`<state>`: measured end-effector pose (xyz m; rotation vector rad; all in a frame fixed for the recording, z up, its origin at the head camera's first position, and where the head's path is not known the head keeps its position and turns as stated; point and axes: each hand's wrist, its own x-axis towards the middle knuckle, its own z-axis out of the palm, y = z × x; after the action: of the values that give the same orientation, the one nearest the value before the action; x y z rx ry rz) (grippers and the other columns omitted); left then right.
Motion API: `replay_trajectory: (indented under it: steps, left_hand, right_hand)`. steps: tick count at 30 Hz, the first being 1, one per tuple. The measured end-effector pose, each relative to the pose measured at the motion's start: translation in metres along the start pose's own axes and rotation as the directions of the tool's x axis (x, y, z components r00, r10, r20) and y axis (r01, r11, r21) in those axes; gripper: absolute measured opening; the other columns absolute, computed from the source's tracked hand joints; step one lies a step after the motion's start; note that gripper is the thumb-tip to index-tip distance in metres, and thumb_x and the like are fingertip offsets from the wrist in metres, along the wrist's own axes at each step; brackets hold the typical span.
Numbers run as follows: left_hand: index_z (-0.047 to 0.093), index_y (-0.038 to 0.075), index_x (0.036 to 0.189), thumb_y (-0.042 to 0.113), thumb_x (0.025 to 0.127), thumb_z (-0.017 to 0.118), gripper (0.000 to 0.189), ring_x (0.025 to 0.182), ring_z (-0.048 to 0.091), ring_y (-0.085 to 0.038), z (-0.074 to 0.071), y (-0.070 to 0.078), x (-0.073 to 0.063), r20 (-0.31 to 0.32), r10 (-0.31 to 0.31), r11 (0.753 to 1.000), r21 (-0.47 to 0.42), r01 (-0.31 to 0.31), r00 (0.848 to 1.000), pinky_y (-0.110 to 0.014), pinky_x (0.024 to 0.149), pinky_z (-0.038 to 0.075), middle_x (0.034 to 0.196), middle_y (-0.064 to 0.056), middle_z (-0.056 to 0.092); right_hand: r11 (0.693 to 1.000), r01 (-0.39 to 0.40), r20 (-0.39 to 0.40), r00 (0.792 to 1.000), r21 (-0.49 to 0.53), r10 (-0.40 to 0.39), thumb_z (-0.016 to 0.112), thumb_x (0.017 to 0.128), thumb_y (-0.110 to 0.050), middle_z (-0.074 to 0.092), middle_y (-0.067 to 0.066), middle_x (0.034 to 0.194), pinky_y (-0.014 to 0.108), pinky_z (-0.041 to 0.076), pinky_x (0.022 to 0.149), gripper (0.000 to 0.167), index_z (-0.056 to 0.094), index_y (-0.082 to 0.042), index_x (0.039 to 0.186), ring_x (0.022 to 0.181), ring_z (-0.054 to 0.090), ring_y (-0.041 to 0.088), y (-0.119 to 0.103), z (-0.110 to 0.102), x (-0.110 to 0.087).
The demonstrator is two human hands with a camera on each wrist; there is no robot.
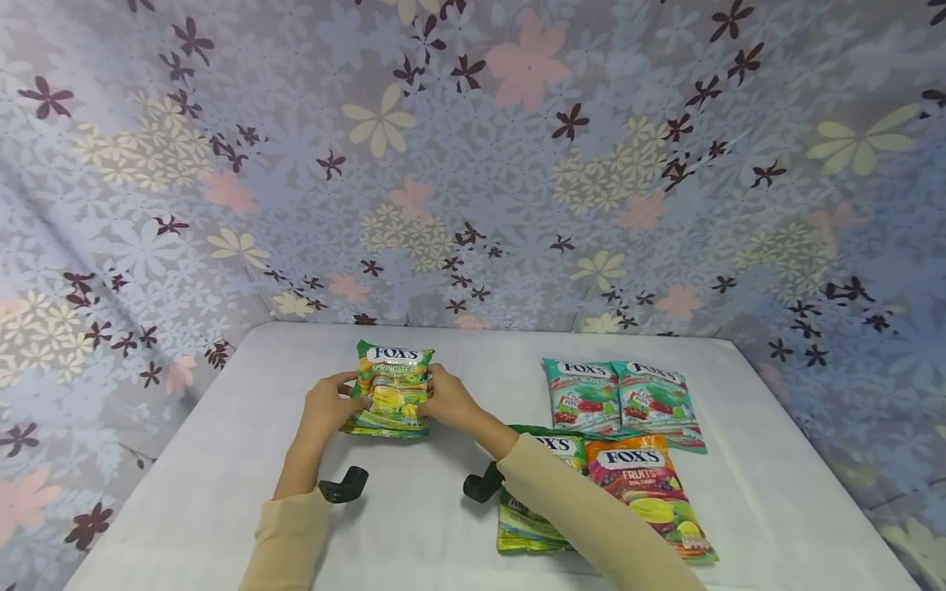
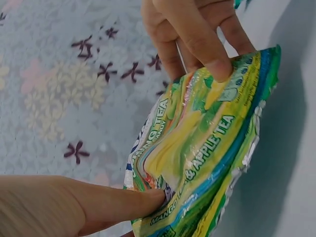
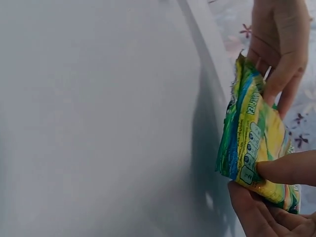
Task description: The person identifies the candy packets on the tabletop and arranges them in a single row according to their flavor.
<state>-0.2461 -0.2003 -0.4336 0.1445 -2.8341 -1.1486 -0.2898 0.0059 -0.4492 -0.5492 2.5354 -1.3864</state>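
A green and yellow Fox's Spring Tea candy bag (image 1: 393, 390) is held upright between both hands over the back left part of the table. My left hand (image 1: 327, 405) grips its left side, the thumb (image 2: 143, 202) pressing into the front of the wrapper. On the opposite side, my right hand (image 1: 452, 400) pinches the bag's edge, thumb in front and fingers behind. In the right wrist view the bag (image 3: 261, 138) is seen from its lower edge, close to the white surface, with a shadow beside it.
Two teal Fox's candy bags (image 1: 584, 398) lie side by side at the right. In front of them are an orange Fox's Fruits bag (image 1: 637, 476) and a green Fox's bag (image 1: 525, 529), partly covered by my right sleeve (image 1: 591, 513). Floral cloth (image 1: 473, 164) hangs behind the white table (image 1: 259, 361).
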Motion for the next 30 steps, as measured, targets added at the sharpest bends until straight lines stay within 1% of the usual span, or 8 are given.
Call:
replay_trajectory:
  steps: [4,7,10,15,18,21,26,30]
  left_hand:
    - [0.056,-0.008,0.129,0.009,0.083,0.072,0.051,0.099,0.058,-0.043,-0.008,-0.009,0.003,-0.026,-0.017,1.000,0.020,0.018,1.000,-0.048,0.075,0.049,0.106,-0.029,0.064]
    - [0.056,-0.008,0.128,0.007,0.082,0.071,0.050,0.099,0.059,-0.044,-0.010,-0.015,0.005,-0.061,-0.025,0.999,0.033,0.027,0.998,-0.050,0.076,0.049,0.106,-0.030,0.064]
    - [0.057,-0.007,0.128,0.005,0.082,0.070,0.050,0.098,0.059,-0.043,-0.011,-0.018,0.008,-0.096,-0.049,0.998,0.036,0.053,0.994,-0.050,0.076,0.049,0.107,-0.030,0.063]
    - [0.057,-0.005,0.129,0.003,0.082,0.068,0.049,0.095,0.060,-0.041,-0.008,-0.021,0.016,-0.146,-0.109,0.992,0.043,0.116,0.983,-0.048,0.073,0.049,0.110,-0.028,0.062]
    - [0.057,-0.004,0.130,0.004,0.083,0.068,0.049,0.092,0.060,-0.038,-0.006,-0.025,0.022,-0.172,-0.123,0.990,0.042,0.132,0.977,-0.046,0.070,0.049,0.109,-0.027,0.062]
    - [0.057,-0.005,0.130,0.004,0.084,0.068,0.048,0.092,0.060,-0.038,-0.003,-0.030,0.024,-0.185,-0.130,0.990,0.032,0.138,0.974,-0.046,0.070,0.049,0.109,-0.027,0.062]
    - [0.057,-0.005,0.129,0.003,0.083,0.068,0.047,0.088,0.059,-0.037,0.001,-0.037,0.025,-0.193,-0.133,0.990,0.022,0.139,0.972,-0.045,0.068,0.049,0.106,-0.026,0.062]
    - [0.057,-0.005,0.129,0.004,0.084,0.067,0.048,0.086,0.058,-0.035,0.001,-0.038,0.025,-0.165,-0.137,0.989,0.032,0.144,0.977,-0.044,0.069,0.048,0.105,-0.025,0.062]
  right_hand:
    - [0.999,0.015,0.005,1.000,-0.049,-0.015,0.077,0.073,0.003,0.064,0.012,0.095,0.028,0.051,0.062,0.070,0.039,0.008,0.132,0.077,0.060,0.017,-0.005,0.013,0.010]
    - [0.996,0.018,0.001,1.000,-0.092,-0.018,0.077,0.075,0.001,0.064,0.015,0.103,0.030,0.051,0.071,0.071,0.038,0.007,0.133,0.086,0.061,0.019,-0.008,0.023,0.016]
    - [0.991,0.015,-0.008,1.000,-0.134,-0.016,0.076,0.077,-0.001,0.063,0.018,0.111,0.032,0.051,0.076,0.074,0.035,0.008,0.137,0.093,0.062,0.020,-0.011,0.031,0.022]
    - [0.982,0.010,-0.021,1.000,-0.191,-0.014,0.072,0.079,0.000,0.062,0.022,0.116,0.031,0.050,0.074,0.078,0.028,0.010,0.142,0.091,0.061,0.020,-0.013,0.040,0.034]
    - [0.977,0.000,-0.026,1.000,-0.212,-0.005,0.070,0.080,0.001,0.061,0.023,0.117,0.032,0.049,0.074,0.075,0.028,0.009,0.142,0.091,0.061,0.021,-0.015,0.041,0.040]
    - [0.974,-0.021,-0.018,1.000,-0.224,0.017,0.070,0.081,0.001,0.061,0.023,0.118,0.034,0.050,0.078,0.074,0.029,0.009,0.143,0.097,0.062,0.024,-0.016,0.042,0.044]
    - [0.970,-0.071,-0.014,0.997,-0.234,0.070,0.070,0.083,-0.002,0.059,0.022,0.122,0.036,0.049,0.083,0.079,0.023,0.007,0.147,0.103,0.060,0.026,-0.015,0.047,0.045]
    - [0.956,-0.116,-0.022,0.993,-0.270,0.115,0.072,0.084,-0.009,0.058,0.020,0.126,0.038,0.048,0.085,0.080,0.025,0.005,0.148,0.106,0.059,0.026,-0.015,0.047,0.044]
